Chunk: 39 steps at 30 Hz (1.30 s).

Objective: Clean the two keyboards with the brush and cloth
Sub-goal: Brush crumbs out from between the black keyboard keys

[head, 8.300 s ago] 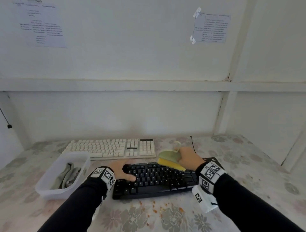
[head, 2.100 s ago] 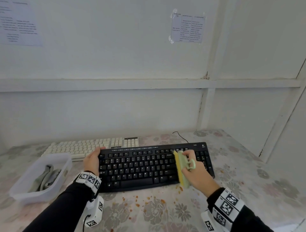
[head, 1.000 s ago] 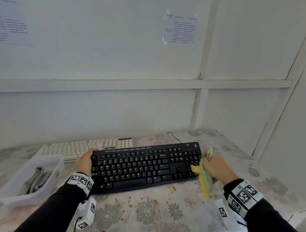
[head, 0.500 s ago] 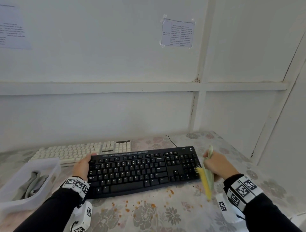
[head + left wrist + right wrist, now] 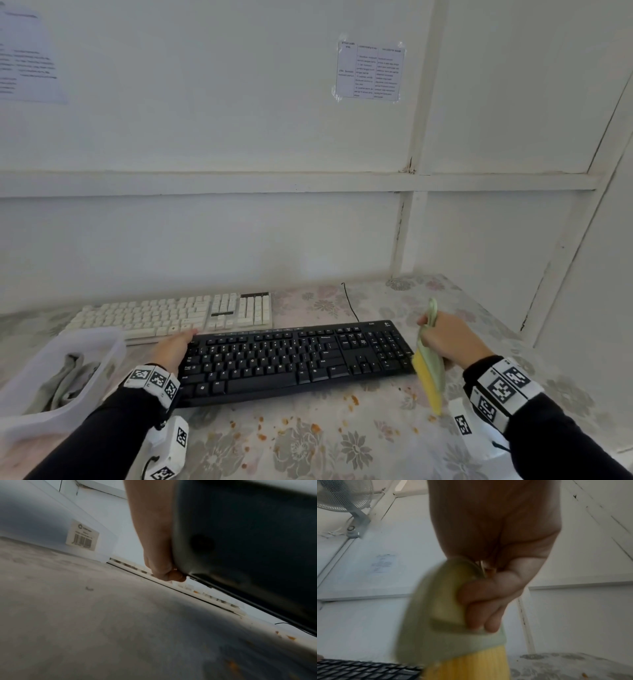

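Observation:
The black keyboard (image 5: 294,359) lies in the middle of the table, with the white keyboard (image 5: 171,315) behind it to the left. My left hand (image 5: 171,349) grips the black keyboard's left end; in the left wrist view the fingers (image 5: 164,573) curl under its edge (image 5: 240,534). My right hand (image 5: 445,339) holds the brush (image 5: 428,370) just off the keyboard's right end, green handle up, yellow bristles pointing down at the table. In the right wrist view the fingers (image 5: 479,601) wrap the brush handle (image 5: 443,615). The grey cloth (image 5: 65,380) lies in a tub.
A clear plastic tub (image 5: 102,342) stands at the left, touching the white keyboard's front corner. Orange crumbs (image 5: 291,425) are scattered on the flowered tablecloth in front of the black keyboard. A black cable (image 5: 349,301) runs back to the wall. Walls close the back and right.
The brush has swept rightward off the black keyboard's right end and now hangs beside it. My left hand has kept its hold on the keyboard's left end.

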Each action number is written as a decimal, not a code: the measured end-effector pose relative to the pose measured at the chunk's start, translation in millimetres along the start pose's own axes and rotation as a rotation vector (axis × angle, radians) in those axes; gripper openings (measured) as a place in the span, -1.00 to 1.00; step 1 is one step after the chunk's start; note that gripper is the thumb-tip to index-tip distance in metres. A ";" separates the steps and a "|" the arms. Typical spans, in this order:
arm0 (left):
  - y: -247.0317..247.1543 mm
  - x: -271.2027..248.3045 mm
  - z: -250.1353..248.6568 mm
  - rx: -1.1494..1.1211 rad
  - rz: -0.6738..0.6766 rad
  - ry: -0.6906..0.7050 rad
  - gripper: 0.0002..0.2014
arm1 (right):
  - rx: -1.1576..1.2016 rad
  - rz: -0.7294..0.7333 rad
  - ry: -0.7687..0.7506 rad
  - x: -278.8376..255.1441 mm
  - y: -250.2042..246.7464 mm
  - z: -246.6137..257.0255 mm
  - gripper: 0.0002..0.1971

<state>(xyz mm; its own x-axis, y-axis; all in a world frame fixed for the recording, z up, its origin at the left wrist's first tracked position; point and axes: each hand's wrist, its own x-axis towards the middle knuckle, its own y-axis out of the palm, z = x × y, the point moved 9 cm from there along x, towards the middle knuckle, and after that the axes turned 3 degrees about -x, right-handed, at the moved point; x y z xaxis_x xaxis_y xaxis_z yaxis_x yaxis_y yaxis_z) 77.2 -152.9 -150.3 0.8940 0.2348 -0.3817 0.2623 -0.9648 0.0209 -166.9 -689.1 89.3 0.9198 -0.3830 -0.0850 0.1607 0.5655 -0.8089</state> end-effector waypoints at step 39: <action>-9.9 -226.5 -99.9 1.149 0.434 0.307 0.06 | 0.164 0.188 -0.539 -87.6 122.6 240.2 -0.62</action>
<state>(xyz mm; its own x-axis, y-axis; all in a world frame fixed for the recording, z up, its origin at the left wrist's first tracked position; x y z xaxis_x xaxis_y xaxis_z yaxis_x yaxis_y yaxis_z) -91.5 -184.7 28.3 0.9149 -0.2566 -0.3116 -0.4004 -0.4796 -0.7808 -141.8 -410.8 137.4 0.9830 0.1356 0.1241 -0.0089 0.7096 -0.7046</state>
